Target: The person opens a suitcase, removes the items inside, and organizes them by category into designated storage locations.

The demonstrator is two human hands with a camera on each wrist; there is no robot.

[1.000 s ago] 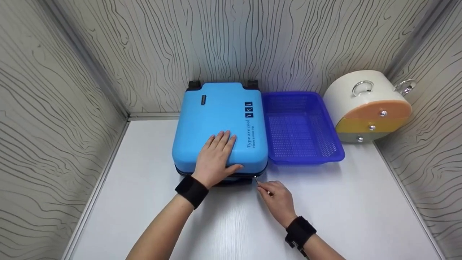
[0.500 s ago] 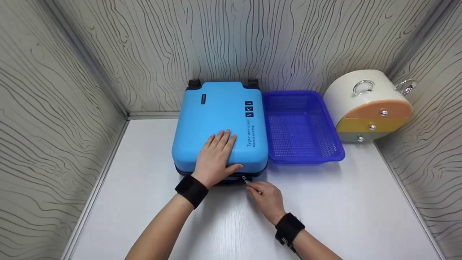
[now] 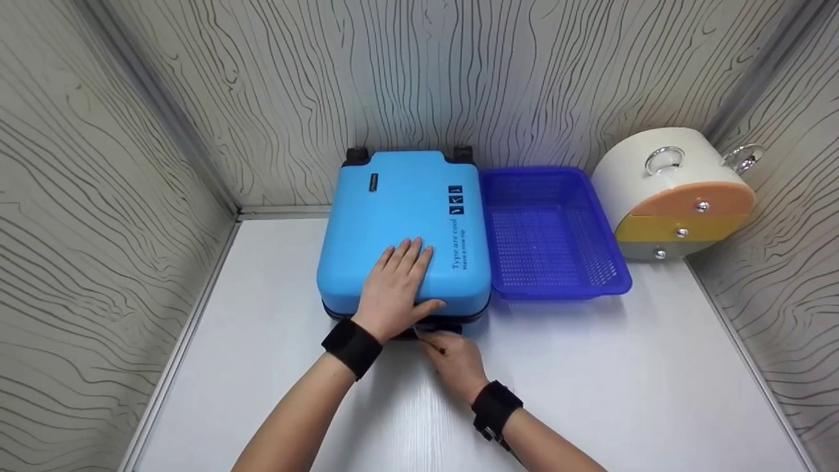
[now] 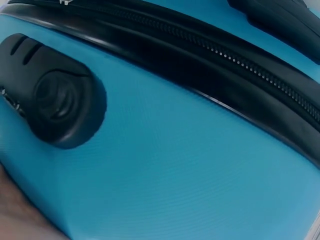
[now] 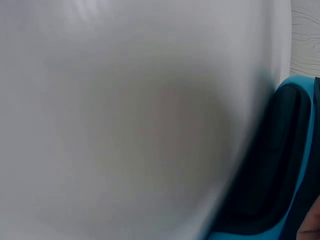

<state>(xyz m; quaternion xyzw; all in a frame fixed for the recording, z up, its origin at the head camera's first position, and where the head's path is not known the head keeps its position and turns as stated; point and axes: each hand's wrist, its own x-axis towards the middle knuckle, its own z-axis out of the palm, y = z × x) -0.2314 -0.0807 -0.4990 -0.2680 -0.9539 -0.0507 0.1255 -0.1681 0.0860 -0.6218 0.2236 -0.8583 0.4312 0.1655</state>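
A light-blue hard-shell suitcase [image 3: 403, 203] lies flat with its wheels toward the back wall. My left hand [image 3: 392, 285] rests on its lid near the front edge, fingers straight and spread, thumb over the rim. Just below, my right hand [image 3: 455, 364] pinches the zipper pull [image 3: 417, 331] at the front seam, its fingers mostly covering it. In the left wrist view, the zipper [image 4: 235, 57] runs along a black band above a black lock [image 4: 60, 95]. The right wrist view has the suitcase's black handle [image 5: 265, 165] and a bit of a finger [image 5: 310, 225] at the edge.
To the right, a blue plastic basket [image 3: 619, 285] stands against the suitcase. Beyond it sits a round white drawer box [image 3: 645, 151] with orange, yellow and grey drawers. Wood-patterned panels [image 3: 524, 72] enclose the white table [image 3: 629, 393] at the back and sides.
My right hand has slid leftward along the front seam with the zipper pull, from the right corner to just beneath my left thumb. The left hand has kept its place on the lid.
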